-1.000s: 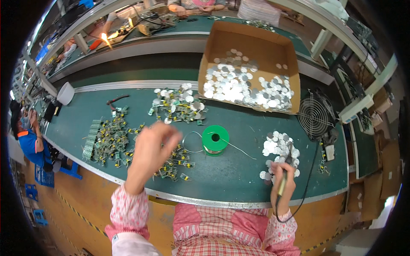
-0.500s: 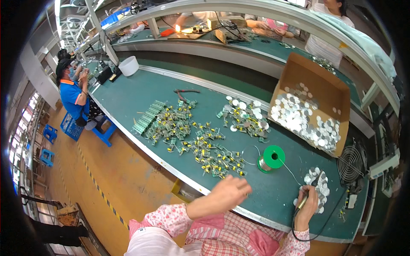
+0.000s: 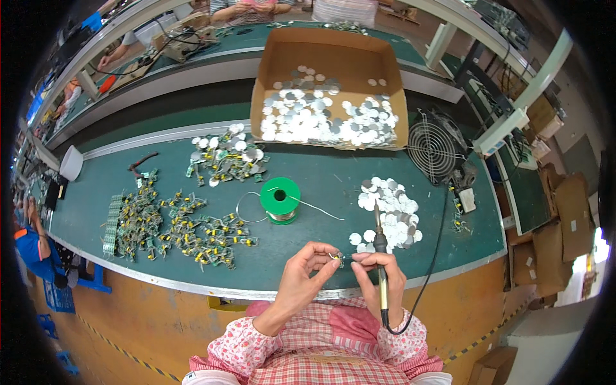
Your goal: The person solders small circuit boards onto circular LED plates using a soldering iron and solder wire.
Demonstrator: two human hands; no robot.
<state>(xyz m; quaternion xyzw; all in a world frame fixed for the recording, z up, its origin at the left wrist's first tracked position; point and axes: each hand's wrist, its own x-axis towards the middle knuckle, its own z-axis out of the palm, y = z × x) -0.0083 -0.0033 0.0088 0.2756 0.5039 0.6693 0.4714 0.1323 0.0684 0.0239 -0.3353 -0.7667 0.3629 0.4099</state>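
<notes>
Near the table's front edge, my left hand (image 3: 300, 273) pinches a small circuit board (image 3: 339, 258) with a yellow part between thumb and fingers. My right hand (image 3: 384, 276) grips a soldering iron (image 3: 380, 241), its tip pointing away from me over a pile of round silver discs (image 3: 401, 215). The right thumb and forefinger are close to the board's right side; whether they touch it I cannot tell. Ahead of my left hand stands a green spool of solder wire (image 3: 280, 200), a loose end trailing right. Small boards with yellow parts (image 3: 208, 239) lie heaped to its left.
A cardboard box (image 3: 330, 54) of silver discs stands at the back, with a round fan grille (image 3: 436, 147) to its right. Boards with discs (image 3: 228, 157) lie back left, near pliers (image 3: 141, 165). The iron's cord (image 3: 437, 256) runs on the right. A co-worker sits far left.
My view has swung to the right. My left hand, empty-looking before, now holds a small board and has come together with the right, which still holds the soldering iron, moved from the discs.
</notes>
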